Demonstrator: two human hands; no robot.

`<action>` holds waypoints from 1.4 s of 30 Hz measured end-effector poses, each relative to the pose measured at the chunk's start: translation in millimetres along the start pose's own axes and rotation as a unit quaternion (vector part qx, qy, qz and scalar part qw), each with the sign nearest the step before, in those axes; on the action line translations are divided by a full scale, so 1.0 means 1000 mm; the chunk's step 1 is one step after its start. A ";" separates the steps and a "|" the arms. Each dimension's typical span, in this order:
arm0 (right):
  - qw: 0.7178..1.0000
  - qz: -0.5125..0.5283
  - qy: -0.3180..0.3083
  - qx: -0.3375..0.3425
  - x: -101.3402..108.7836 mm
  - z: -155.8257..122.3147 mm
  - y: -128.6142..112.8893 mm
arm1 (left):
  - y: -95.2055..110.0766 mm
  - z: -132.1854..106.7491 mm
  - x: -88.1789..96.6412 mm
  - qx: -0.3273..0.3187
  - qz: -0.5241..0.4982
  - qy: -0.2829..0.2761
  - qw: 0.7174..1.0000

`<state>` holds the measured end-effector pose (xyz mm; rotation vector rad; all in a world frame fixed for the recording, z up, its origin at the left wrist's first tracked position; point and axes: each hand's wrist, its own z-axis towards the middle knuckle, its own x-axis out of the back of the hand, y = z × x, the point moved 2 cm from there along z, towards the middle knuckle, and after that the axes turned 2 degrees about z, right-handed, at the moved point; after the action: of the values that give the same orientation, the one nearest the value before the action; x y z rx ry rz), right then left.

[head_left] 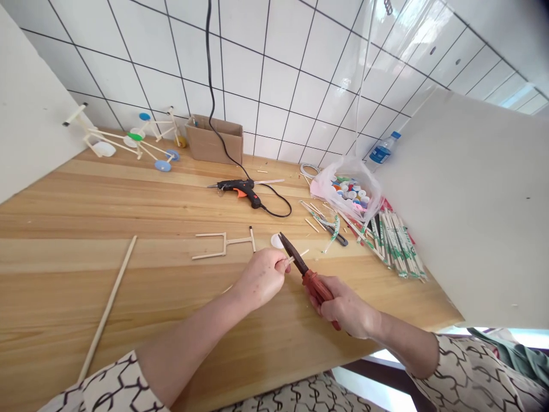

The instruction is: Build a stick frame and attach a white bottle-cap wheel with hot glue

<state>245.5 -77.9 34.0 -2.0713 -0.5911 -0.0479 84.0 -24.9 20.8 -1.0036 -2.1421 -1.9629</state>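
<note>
Left hand pinches a thin stick over the table, near that white disc, presumably to steady it at the pliers. Right hand wraps the red handles, probably for decent leverage.

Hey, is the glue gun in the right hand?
No, the glue gun lies on the table, and the right hand grips the pliers.
</note>
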 end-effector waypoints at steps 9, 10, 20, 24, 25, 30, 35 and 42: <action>1.000 0.007 0.013 0.005 0.000 -0.005 0.004 | 0.006 -0.003 -0.001 -0.002 0.021 -0.004 1.000; 1.000 0.012 0.014 0.007 0.000 -0.006 0.003 | 0.007 -0.002 0.000 -0.005 0.024 0.000 1.000; 1.000 0.026 -0.001 -0.010 0.001 -0.010 -0.006 | 0.007 -0.001 0.008 -0.018 0.035 0.012 0.999; 1.000 0.016 0.014 0.015 -0.001 -0.007 0.000 | 0.008 -0.003 0.008 -0.015 0.036 0.005 0.999; 0.999 0.014 0.017 0.024 -0.001 -0.006 0.003 | 0.009 -0.003 0.007 -0.015 0.038 0.004 0.999; 0.999 0.002 0.029 0.040 0.003 0.001 0.009 | 0.013 0.001 0.005 -0.018 0.054 0.008 0.998; 0.999 0.028 0.032 0.010 0.010 0.007 0.005 | 0.017 0.016 0.002 -0.020 0.071 0.006 0.997; 0.997 0.046 0.054 -0.014 0.015 0.016 0.009 | 0.018 0.034 -0.005 -0.015 0.070 -0.014 0.997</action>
<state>258.9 -62.9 21.9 -2.1071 -0.4302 -0.1137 109.3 4.0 28.2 -1.1584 -2.0011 -1.9324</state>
